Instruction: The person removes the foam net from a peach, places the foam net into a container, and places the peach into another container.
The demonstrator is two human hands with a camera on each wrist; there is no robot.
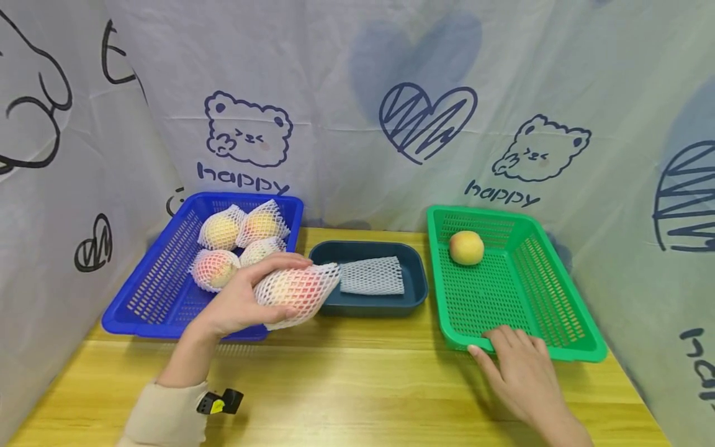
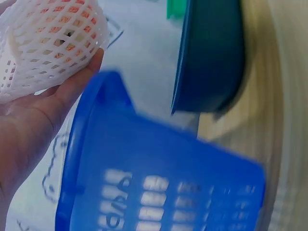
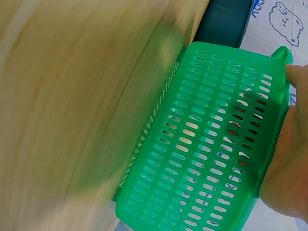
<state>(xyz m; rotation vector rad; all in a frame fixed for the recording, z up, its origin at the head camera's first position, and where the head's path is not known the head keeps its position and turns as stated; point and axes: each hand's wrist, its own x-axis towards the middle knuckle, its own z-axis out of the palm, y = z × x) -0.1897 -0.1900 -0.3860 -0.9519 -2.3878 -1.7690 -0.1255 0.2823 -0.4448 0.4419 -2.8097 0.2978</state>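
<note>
My left hand (image 1: 246, 301) grips a peach in a white foam net (image 1: 298, 292), thumb on the near side and fingers over the top. It is held above the table between the blue basket (image 1: 125, 320) and the dark teal tray (image 1: 368, 307); the left wrist view shows the netted peach (image 2: 57, 43) at the upper left. My right hand (image 1: 525, 375) holds the front rim of the green basket (image 1: 575, 354), fingers bent over the edge and thumb outside. Inside that basket lies a bare peach (image 1: 466, 248), at the back left.
Several netted peaches (image 1: 221, 228) lie in the blue basket. An empty foam net (image 1: 372, 276) lies flat in the tray. The baskets and tray stand on a wooden table (image 1: 357, 385), with a printed cloth (image 1: 335, 136) hanging behind and at the sides.
</note>
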